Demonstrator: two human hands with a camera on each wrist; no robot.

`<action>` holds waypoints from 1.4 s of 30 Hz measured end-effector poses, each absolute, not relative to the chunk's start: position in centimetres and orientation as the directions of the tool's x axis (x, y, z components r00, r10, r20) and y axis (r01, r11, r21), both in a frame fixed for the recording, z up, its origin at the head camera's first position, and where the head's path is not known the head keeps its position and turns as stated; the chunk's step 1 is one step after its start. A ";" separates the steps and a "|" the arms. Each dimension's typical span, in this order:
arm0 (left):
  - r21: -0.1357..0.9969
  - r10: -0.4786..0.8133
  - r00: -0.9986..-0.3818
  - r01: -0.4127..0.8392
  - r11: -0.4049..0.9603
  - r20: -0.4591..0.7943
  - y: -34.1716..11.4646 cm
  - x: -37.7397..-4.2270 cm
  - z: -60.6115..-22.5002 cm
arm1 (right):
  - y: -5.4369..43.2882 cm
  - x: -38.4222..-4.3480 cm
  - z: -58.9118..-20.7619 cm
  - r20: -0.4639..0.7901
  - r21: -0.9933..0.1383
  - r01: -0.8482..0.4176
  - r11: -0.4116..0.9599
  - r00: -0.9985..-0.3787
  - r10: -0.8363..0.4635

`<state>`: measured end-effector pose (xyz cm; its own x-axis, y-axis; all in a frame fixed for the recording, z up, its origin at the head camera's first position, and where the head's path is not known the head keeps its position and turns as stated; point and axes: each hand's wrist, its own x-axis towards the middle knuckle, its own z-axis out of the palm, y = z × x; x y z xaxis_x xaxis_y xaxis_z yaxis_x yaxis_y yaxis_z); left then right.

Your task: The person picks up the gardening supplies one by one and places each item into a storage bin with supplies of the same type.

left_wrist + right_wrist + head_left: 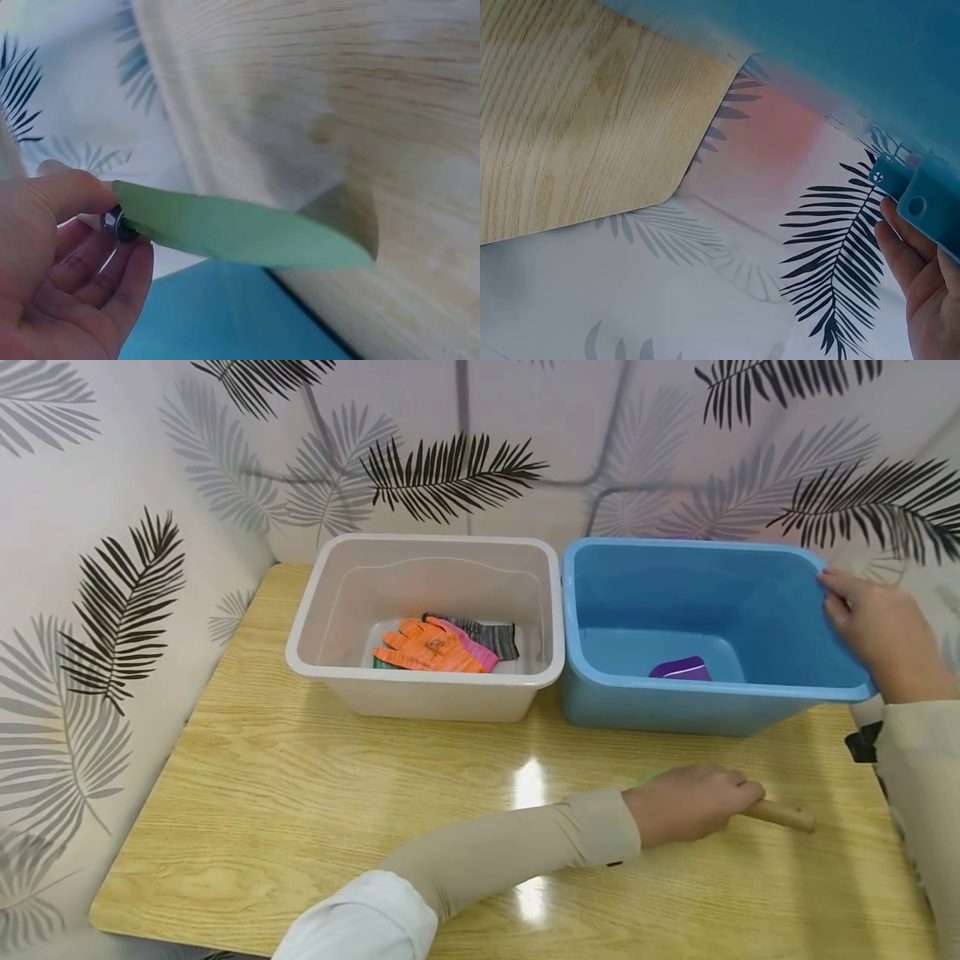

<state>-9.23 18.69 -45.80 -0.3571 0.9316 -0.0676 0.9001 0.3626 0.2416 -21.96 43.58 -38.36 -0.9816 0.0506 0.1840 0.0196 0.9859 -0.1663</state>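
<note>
My left hand [686, 806] reaches across over the table and grips a green trowel by its wooden handle [780, 815]. The green blade [240, 232] points away from the fingers in the left wrist view, with a shiny metal collar at its base; in the head view the hand hides most of it. At the right end of the blue bin [697, 710], my right hand [888, 622] holds the rim with thumb and fingers. Inside that bin lies a purple object [682, 669] with a white line, partly hidden by the front wall.
Left of the blue bin, close beside it, stands a white bin [442, 697] with an orange and pink glove [431, 646] and a dark grey knitted piece [491, 637] inside. Both bins sit at the back of the wooden table [300, 827], before a leaf-patterned wall covering [450, 477].
</note>
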 end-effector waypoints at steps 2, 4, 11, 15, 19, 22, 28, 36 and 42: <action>0.314 0.929 -0.366 0.877 0.363 -0.053 18.5 -9.5 -45.4 | 43.6 -21.9 -38.4 0.181 -0.167 0.022 0.986 -0.982 0.053; 0.384 0.928 -0.371 0.852 0.357 -0.040 18.2 -9.8 -45.0 | 43.5 -21.8 -38.4 0.179 -0.169 0.024 0.985 -0.982 0.054; 0.516 0.936 -0.348 0.813 0.272 0.055 17.1 -10.6 -43.6 | 43.5 -21.6 -38.3 0.169 -0.179 0.035 0.983 -0.983 0.066; 0.549 0.931 -0.344 0.805 0.225 0.122 16.1 -10.8 -41.9 | 43.6 -21.6 -38.4 0.191 -0.174 0.019 0.984 -0.980 0.053; 0.529 0.916 -0.360 0.819 0.220 0.176 14.9 -11.0 -39.5 | 43.6 -21.8 -38.3 0.233 -0.157 -0.010 0.988 -0.972 0.027; 0.498 0.909 -0.352 0.843 0.203 0.225 13.9 -11.1 -37.7 | 43.7 -22.0 -38.3 0.246 -0.147 -0.014 0.989 -0.969 0.023; 0.476 0.891 -0.329 0.866 0.153 0.312 12.4 -11.4 -34.3 | 43.8 -22.1 -38.3 0.229 -0.153 -0.003 0.988 -0.973 0.032; 0.649 0.807 -0.394 0.760 0.017 0.440 10.6 -12.2 -31.2 | 43.9 -22.0 -38.1 0.208 -0.166 -0.051 0.985 -0.978 -0.015; 0.749 0.740 -0.483 0.661 -0.042 0.468 9.3 -13.2 -29.3 | 43.6 -21.8 -38.1 0.158 -0.213 -0.007 0.977 -0.987 0.028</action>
